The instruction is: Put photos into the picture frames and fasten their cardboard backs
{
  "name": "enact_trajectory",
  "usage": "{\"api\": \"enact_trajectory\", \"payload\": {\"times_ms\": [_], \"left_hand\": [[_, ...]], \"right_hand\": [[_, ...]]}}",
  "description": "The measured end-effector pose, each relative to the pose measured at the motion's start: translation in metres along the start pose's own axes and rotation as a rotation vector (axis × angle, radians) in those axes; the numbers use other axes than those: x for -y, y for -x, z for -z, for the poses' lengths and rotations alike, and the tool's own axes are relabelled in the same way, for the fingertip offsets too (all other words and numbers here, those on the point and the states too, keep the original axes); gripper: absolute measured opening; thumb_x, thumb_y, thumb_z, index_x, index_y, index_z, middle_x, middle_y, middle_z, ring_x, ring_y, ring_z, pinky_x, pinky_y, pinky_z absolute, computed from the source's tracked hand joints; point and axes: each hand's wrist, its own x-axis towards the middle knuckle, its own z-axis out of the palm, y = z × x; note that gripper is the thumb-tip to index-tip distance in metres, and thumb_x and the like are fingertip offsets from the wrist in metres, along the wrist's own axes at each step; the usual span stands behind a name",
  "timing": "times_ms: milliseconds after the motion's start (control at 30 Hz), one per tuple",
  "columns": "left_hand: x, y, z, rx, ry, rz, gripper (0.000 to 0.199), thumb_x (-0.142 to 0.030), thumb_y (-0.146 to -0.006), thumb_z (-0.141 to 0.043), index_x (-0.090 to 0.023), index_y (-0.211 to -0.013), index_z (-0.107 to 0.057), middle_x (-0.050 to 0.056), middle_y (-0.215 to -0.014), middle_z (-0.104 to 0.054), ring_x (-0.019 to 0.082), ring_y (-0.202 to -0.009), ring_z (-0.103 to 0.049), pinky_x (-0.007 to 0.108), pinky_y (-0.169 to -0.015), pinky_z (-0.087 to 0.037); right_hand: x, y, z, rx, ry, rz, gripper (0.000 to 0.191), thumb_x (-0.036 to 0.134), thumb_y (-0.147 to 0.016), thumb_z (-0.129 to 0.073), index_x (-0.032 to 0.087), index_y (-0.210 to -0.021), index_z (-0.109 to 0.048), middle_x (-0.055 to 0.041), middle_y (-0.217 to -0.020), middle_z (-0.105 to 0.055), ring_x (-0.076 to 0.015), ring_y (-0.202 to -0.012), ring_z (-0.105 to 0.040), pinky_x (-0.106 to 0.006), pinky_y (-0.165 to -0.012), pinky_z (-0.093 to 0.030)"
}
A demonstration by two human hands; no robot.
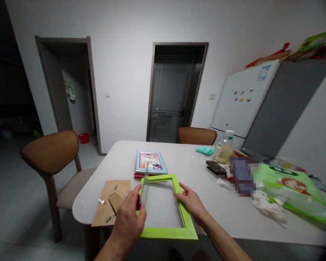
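Two grips closed: left hand on clear pane, right hand on green frame; yellowish liquid in bottle.

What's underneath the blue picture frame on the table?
Something red peeks out under the blue picture frame. That frame and the green frame in front cover the rest, so I can't tell what it is.

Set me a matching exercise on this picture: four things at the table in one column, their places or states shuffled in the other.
1. Lime-green frame
2. Clear pane
3. Brown backing board
4. Framed photo

A. On the table, metal clips showing
B. In the right hand
C. Picture side up, beyond both hands
D. In the left hand, nearly edge-on

Pairs: 1-B, 2-D, 3-A, 4-C
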Motion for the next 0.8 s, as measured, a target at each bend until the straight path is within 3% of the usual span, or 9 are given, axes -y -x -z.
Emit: {"api": "enact_trajectory", "payload": {"times_ms": [133,267,433,633,733,800], "left_hand": [[0.029,0.012,0.019,-0.011,0.041,0.362,0.043,-0.021,-0.07,-0.04,-0.017,-0.113,-0.038,0.006,-0.099,-0.058,0.016,-0.061,-0.058,0.029,-0.059,-0.047],[0.048,0.031,0.02,0.058,0.07,0.495,0.038,-0.029,-0.07,-0.041,-0.017,-0.106,-0.043,0.003,-0.092,-0.062,0.017,-0.062,-0.06,0.027,-0.057,-0.045],[0.052,0.04,0.016,0.13,0.072,0.469,0.039,-0.03,-0.071,-0.042,-0.015,-0.107,-0.043,0.001,-0.079,-0.064,0.019,-0.069,-0.06,0.024,-0.056,-0.044],[0.054,0.04,0.018,0.294,-0.174,0.439,0.038,-0.029,-0.076,-0.037,-0.015,-0.111,-0.04,0.007,-0.085,-0.063,0.021,-0.077,-0.06,0.027,-0.065,-0.043],[0.055,0.042,0.02,0.279,-0.338,0.407,0.038,-0.032,-0.077,-0.038,-0.019,-0.112,-0.041,0.007,-0.093,-0.062,0.022,-0.084,-0.059,0.03,-0.068,-0.044],[0.054,0.044,0.018,0.229,-0.388,0.292,0.037,-0.031,-0.076,-0.041,-0.019,-0.11,-0.044,0.008,-0.1,-0.059,0.023,-0.094,-0.055,0.032,-0.075,-0.044]], "right_hand": [[-0.02,-0.01,0.009,-0.071,0.372,0.07,0.051,0.024,-0.064,-0.044,0.008,-0.113,-0.048,0.0,-0.059,-0.058,-0.0121,-0.051,-0.052,-0.021,-0.049,-0.037],[-0.025,-0.01,0.012,-0.121,0.6,0.118,0.044,0.024,-0.065,-0.042,0.01,-0.104,-0.056,-0.0063,-0.076,-0.064,-0.0163,-0.066,-0.057,-0.024,-0.062,-0.04],[-0.025,-0.008,0.008,-0.135,0.765,0.157,0.04,0.024,-0.066,-0.042,0.011,-0.101,-0.058,-0.0108,-0.088,-0.064,-0.0198,-0.079,-0.057,-0.026,-0.07,-0.039],[-0.027,-0.007,0.008,-0.136,0.868,0.169,0.037,0.024,-0.068,-0.043,0.012,-0.1,-0.058,-0.0115,-0.089,-0.062,-0.0201,-0.084,-0.056,-0.026,-0.072,-0.038],[-0.024,-0.005,0.008,-0.143,0.892,0.158,0.037,0.026,-0.07,-0.042,0.013,-0.101,-0.057,-0.0109,-0.088,-0.061,-0.0203,-0.082,-0.056,-0.028,-0.073,-0.038],[-0.02,-0.002,0.005,-0.179,0.867,0.224,0.038,0.026,-0.07,-0.042,0.011,-0.103,-0.056,-0.0118,-0.091,-0.059,-0.0208,-0.085,-0.054,-0.028,-0.076,-0.038]]}}
